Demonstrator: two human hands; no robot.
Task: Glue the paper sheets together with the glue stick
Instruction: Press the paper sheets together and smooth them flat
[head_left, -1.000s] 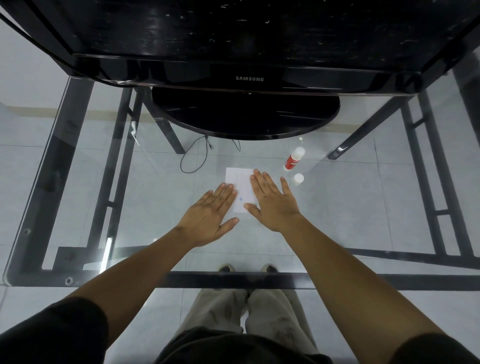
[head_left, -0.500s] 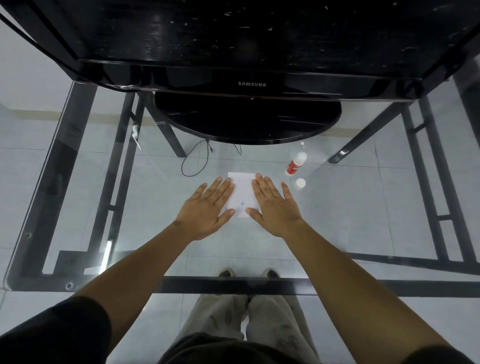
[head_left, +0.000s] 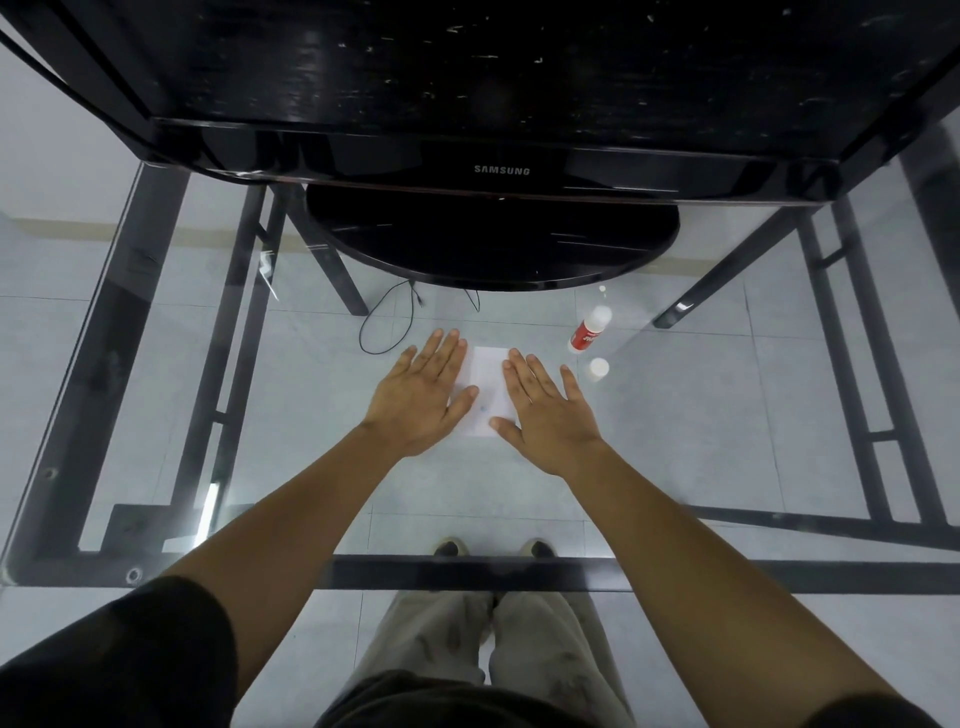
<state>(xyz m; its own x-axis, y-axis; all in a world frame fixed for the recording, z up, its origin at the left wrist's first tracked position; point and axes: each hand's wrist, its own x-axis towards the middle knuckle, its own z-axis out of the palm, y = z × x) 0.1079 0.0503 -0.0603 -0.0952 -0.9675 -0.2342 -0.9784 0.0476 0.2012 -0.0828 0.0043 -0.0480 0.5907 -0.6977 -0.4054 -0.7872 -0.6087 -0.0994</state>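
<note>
A person's left hand (head_left: 418, 397) and right hand (head_left: 545, 413) are pressing flat, fingers released and grasping nothing, on either side of the paper sheets (head_left: 488, 391) on the glass bench (head_left: 727, 415), the left having slid further over the sheet's edge than a second ago, suggesting the bond is being smoothed. Beyond the right fingertips, the glue stick (head_left: 589, 333) is lying uncapped, long axis pointing away and slightly right, its cap (head_left: 599, 368) just beside it.

Left hand (head_left: 418, 397) and right hand (head_left: 545, 413) flat, fingers spread, pressing paper sheets (head_left: 488, 387) on glass table (head_left: 727, 426); glue stick (head_left: 587, 332) nearby.
</note>
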